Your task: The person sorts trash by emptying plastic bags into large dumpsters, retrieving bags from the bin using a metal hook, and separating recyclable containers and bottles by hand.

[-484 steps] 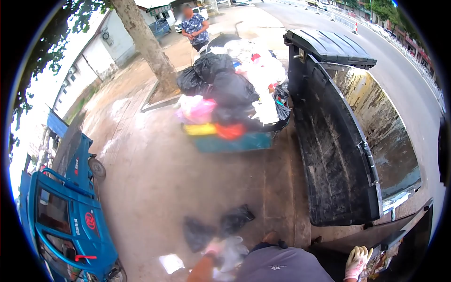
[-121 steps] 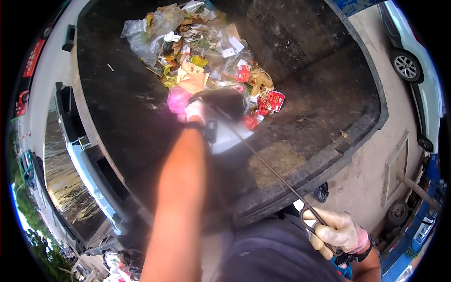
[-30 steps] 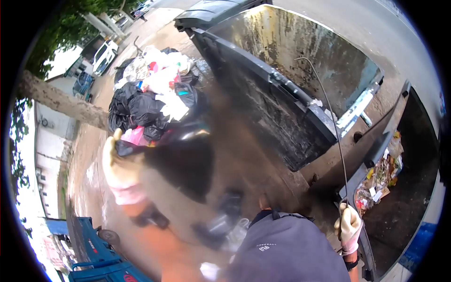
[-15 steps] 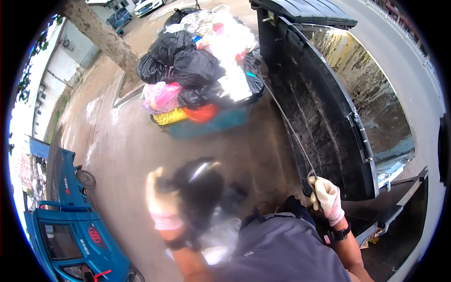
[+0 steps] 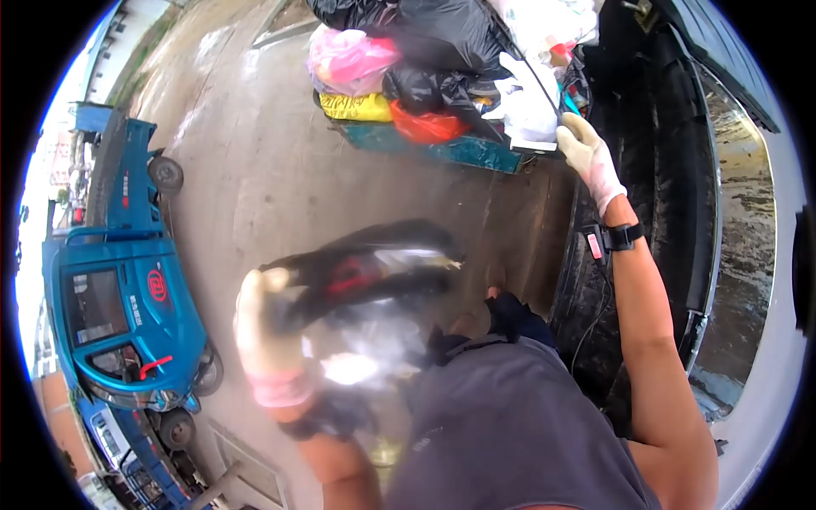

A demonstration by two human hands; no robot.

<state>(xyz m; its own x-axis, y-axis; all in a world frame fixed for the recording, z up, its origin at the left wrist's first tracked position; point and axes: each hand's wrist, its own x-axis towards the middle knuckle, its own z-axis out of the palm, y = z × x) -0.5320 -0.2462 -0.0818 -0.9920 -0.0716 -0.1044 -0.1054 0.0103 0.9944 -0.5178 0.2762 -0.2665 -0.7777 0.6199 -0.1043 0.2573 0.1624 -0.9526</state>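
Note:
My left hand (image 5: 268,331), in a pale glove and smeared by motion, is closed on black garbage bags (image 5: 365,276). Red and clear plastic show among them, and more blurred plastic hangs below. Stretched forward, my right hand (image 5: 588,161) wears a similar glove and grips a thin metal rod (image 5: 537,72). The rod slants up and left across a heap of bagged rubbish, its far end out of frame. Close to that hand lies white waste (image 5: 525,106). The heap holds black bags (image 5: 459,34), a pink bag (image 5: 350,61), a yellow bag (image 5: 353,106) and a red bag (image 5: 429,123).
A teal cart (image 5: 459,153) bears the heap. Along my right stands a large black bin (image 5: 650,195) with dirty inner walls. A blue three-wheeled vehicle (image 5: 127,297) is parked at the left, with another vehicle (image 5: 140,463) behind it. Paved ground (image 5: 255,178) lies between.
My right arm has reached forward with the rod, up to the heap. My left hand has shifted left a little, its bags now spread wider. The view has tipped downward and turned.

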